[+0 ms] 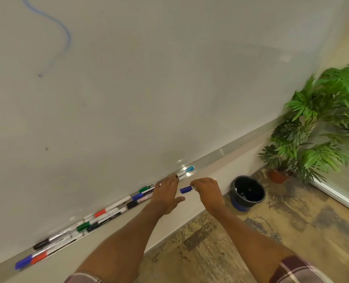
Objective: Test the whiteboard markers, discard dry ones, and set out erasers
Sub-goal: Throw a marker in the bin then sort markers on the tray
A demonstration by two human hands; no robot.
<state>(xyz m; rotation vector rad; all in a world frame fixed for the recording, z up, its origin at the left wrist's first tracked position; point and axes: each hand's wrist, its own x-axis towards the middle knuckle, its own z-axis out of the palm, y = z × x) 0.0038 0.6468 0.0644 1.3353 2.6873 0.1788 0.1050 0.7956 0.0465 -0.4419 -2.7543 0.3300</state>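
Marker in hand: a blue-capped marker [185,189] is held in the air just in front of the whiteboard's marker tray [210,160], between the two hands.
Right-hand grip: the right hand [207,192] pinches the barrel with curled fingertips, and only the cap end shows.
Left-hand grip: the left hand [165,196] is spread with straight fingers over the row of markers [108,209] in the tray. Whether it touches them cannot be told.
Handling: probably a light, stiff, smooth plastic tube that rolls easily but is not fragile.
Where to hold: mid-barrel looks best, leaving the cap free for the other hand to pull.
Axis and heading: the long axis is near level and roughly parallel to the tray, with the cap pointing toward the person's left.
Discard point: a black bin [235,198] stands on the floor to the right, below the tray.
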